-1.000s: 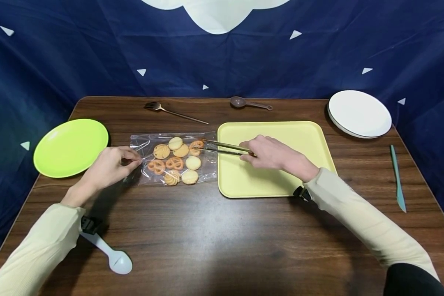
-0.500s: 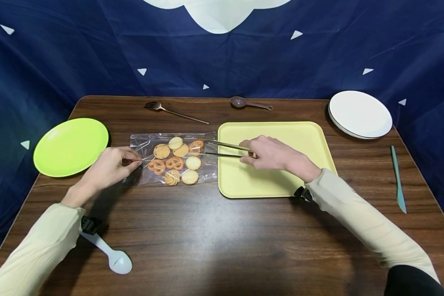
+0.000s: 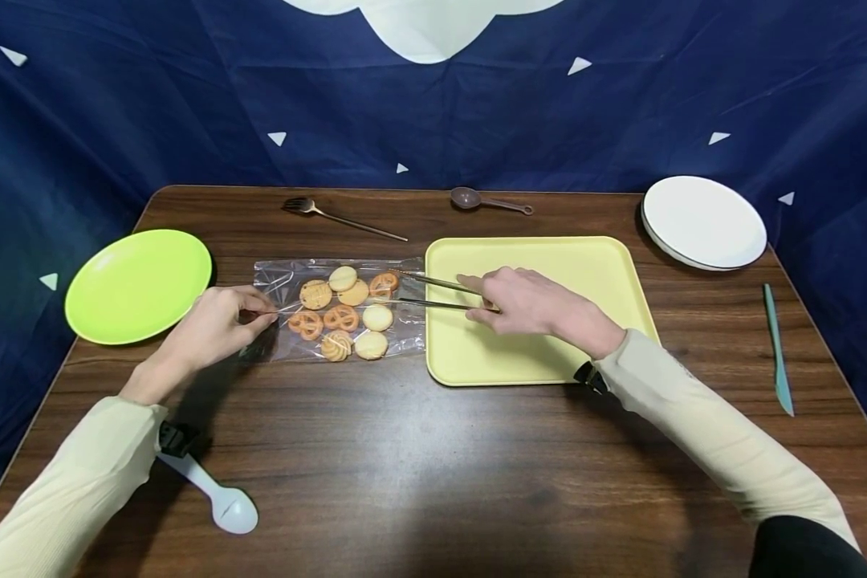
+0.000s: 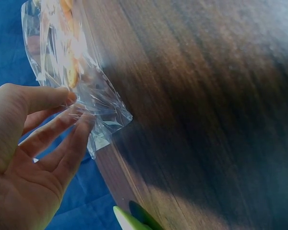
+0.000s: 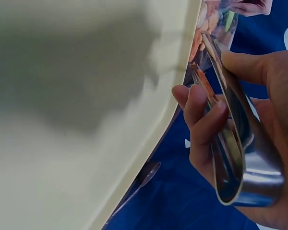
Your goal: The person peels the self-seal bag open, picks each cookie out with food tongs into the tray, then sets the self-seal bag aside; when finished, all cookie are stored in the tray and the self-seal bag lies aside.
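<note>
A clear plastic bag (image 3: pixel 289 277) lies on the wooden table, with several cookies (image 3: pixel 372 345) and pretzels (image 3: pixel 341 319) inside. My left hand (image 3: pixel 220 321) pinches the bag's left end between thumb and fingers. In the left wrist view the crinkled film (image 4: pixel 105 108) bunches at the fingertips. My right hand (image 3: pixel 527 301), above the yellow tray (image 3: pixel 535 361), holds metal tongs (image 3: pixel 448 283). Their two arms stand apart, tips at the bag's right part beside a pretzel (image 3: pixel 384 283). In the right wrist view the tongs (image 5: pixel 245 153) lie between thumb and fingers.
A green plate (image 3: pixel 137 289) is at the left and a white dish (image 3: pixel 704 221) at the back right. Around the edges lie a fork (image 3: pixel 347 221), a brown measuring spoon (image 3: pixel 477 199), a teal knife (image 3: pixel 776 349) and a pale spoon (image 3: pixel 224 502).
The arms of the tongs have spread apart slightly, the lower one shifting down and away from the pretzel. The left hand and the bag stay in place.
</note>
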Available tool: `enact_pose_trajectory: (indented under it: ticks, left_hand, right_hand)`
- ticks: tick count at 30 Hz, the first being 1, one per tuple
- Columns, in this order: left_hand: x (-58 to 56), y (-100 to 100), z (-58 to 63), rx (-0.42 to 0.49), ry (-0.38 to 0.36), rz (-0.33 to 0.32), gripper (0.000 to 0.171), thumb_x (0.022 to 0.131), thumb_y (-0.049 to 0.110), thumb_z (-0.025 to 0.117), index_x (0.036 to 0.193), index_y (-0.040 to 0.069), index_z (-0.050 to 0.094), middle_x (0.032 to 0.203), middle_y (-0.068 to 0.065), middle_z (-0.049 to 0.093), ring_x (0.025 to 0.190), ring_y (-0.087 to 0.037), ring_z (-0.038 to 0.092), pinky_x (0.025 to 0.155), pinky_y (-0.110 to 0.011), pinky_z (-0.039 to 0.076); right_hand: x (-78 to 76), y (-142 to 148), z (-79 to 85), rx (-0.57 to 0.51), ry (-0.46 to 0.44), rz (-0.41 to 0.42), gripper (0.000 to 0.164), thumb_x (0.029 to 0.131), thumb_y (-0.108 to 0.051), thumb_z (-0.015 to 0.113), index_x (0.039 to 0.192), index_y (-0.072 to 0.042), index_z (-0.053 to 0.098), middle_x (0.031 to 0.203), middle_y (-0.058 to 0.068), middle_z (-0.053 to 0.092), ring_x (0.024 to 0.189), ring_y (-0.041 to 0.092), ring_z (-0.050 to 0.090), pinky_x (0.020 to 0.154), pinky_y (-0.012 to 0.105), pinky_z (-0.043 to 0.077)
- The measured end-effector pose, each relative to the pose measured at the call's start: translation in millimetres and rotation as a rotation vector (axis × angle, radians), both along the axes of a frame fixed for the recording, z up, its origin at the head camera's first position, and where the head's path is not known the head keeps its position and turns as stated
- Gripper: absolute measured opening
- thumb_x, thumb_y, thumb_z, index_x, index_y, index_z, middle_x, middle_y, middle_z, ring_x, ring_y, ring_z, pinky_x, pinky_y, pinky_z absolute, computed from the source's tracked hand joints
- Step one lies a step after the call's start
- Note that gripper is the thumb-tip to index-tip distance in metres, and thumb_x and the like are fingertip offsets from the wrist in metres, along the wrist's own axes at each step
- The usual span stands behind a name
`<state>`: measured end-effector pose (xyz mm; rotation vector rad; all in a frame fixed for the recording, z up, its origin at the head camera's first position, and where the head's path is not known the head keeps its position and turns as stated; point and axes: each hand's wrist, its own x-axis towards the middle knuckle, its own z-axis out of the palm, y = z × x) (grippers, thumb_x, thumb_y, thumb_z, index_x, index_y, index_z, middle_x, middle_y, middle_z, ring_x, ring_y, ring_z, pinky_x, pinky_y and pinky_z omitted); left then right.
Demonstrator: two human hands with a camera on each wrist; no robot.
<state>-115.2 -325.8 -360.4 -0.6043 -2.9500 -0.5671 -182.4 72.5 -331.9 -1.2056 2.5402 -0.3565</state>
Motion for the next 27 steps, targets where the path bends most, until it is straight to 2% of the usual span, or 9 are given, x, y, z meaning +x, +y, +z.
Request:
enact_pose_trajectory:
  ticks: [3,7,9,12,16,18,23,27]
  left_hand:
    - [0.2,-0.1,-0.5,-0.003,0.001,0.000,0.006,0.079,-0.001,0.069,0.081,0.000,0.075,0.085,-0.010,0.069,0.070,-0.018,0.063,0.055,-0.034,0.046]
    - [0.7,0.1,-0.7,-0.003,0.000,-0.002,0.006,0.079,-0.001,0.069,0.081,0.000,0.075,0.084,-0.009,0.069,0.070,-0.018,0.064,0.056,-0.034,0.047]
    - [0.8,0.4,-0.4,-0.002,-0.002,0.000,0.006,0.079,-0.001,0.069,0.081,0.000,0.075,0.084,-0.009,0.069,0.070,-0.018,0.063,0.056,-0.034,0.046]
    - [0.9,0.8,-0.1,-0.002,-0.007,0.002,0.007,0.080,0.000,0.068,0.082,0.000,0.075,0.085,-0.009,0.069,0.070,-0.018,0.063,0.056,-0.034,0.046]
    - [0.9,1.2,0.1,-0.003,-0.018,0.001,0.008,0.080,0.000,0.067,0.082,0.000,0.075,0.085,-0.010,0.068,0.072,-0.019,0.064,0.057,-0.036,0.047]
    - [1.0,1.3,0.1,-0.006,-0.027,0.004,0.008,0.081,0.000,0.067,0.083,0.000,0.075,0.086,-0.010,0.068,0.072,-0.020,0.064,0.057,-0.036,0.047]
    - [1.4,1.1,0.4,-0.015,-0.060,0.018,0.009,0.081,0.000,0.066,0.085,-0.001,0.074,0.088,-0.011,0.068,0.070,-0.018,0.061,0.054,-0.031,0.044]
    - [1.6,1.2,0.7,-0.021,-0.068,0.017,0.009,0.081,0.000,0.066,0.085,-0.002,0.074,0.087,-0.011,0.068,0.069,-0.016,0.060,0.053,-0.030,0.043]
  right_hand:
    - [0.4,1.0,-0.2,-0.047,-0.021,0.001,0.046,0.093,-0.028,0.058,0.136,-0.015,0.047,0.078,-0.004,0.061,0.061,0.010,0.055,0.054,0.032,0.044]
    - [-0.3,2.6,-2.4,-0.086,-0.007,0.015,0.022,0.093,-0.027,0.059,0.112,-0.017,0.060,0.082,-0.004,0.062,0.065,0.010,0.056,0.057,0.031,0.045]
    - [-0.7,3.0,-3.6,-0.088,-0.001,0.011,0.016,0.092,-0.027,0.059,0.103,-0.016,0.064,0.081,-0.005,0.061,0.064,0.009,0.054,0.056,0.030,0.043]
    - [-1.5,2.7,-4.9,-0.091,-0.011,-0.012,0.017,0.094,-0.030,0.056,0.092,-0.017,0.066,0.074,-0.007,0.057,0.059,0.008,0.049,0.054,0.029,0.041]
    - [-3.0,2.3,-6.5,-0.100,-0.039,-0.039,0.025,0.099,-0.029,0.047,0.083,-0.016,0.060,0.063,-0.006,0.044,0.054,0.008,0.040,0.051,0.030,0.035]
    - [-3.6,2.3,-6.7,-0.107,-0.035,-0.040,0.025,0.099,-0.027,0.046,0.082,-0.015,0.060,0.062,-0.005,0.043,0.053,0.009,0.039,0.051,0.030,0.035]
    - [-3.9,1.9,-6.0,-0.109,-0.025,-0.037,0.022,0.098,-0.028,0.049,0.094,-0.016,0.068,0.067,-0.006,0.054,0.055,0.009,0.045,0.052,0.030,0.038]
    - [-4.0,1.3,-6.3,-0.092,-0.033,-0.034,0.021,0.096,-0.033,0.051,0.094,-0.017,0.064,0.071,-0.006,0.057,0.056,0.009,0.048,0.052,0.030,0.039]
